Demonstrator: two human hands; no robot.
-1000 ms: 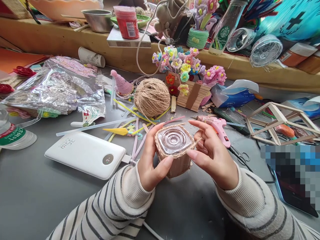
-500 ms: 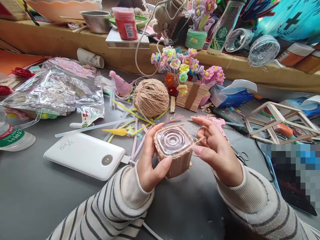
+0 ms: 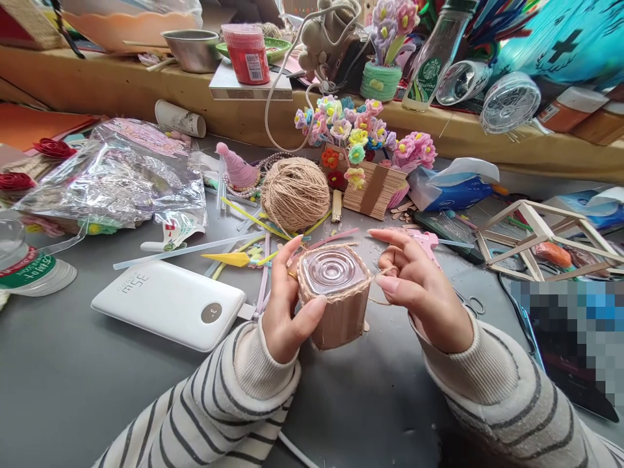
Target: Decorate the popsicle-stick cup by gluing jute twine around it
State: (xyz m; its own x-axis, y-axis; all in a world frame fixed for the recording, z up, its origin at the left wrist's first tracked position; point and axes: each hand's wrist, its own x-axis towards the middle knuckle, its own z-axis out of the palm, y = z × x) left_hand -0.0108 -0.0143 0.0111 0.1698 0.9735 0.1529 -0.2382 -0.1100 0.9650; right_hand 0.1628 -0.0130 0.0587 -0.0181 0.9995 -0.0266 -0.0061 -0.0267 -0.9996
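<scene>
We see the box (image 3: 341, 322) at the scene's near centre, clear face up, twine (image 3: 344, 294) edging its top. The left hand (image 3: 287, 318) clamps its left side between thumb and fingers; just right of it, the right hand (image 3: 422, 299) pinches a strand of the twine. Farther off we find the ball (image 3: 295, 194); left, a power bank (image 3: 168, 304); right, a glue gun (image 3: 425, 243), partly hidden.

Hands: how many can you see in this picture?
2: the left hand is at the box, holding its side; the right hand is beside it, pinching twine. No others show.
</scene>
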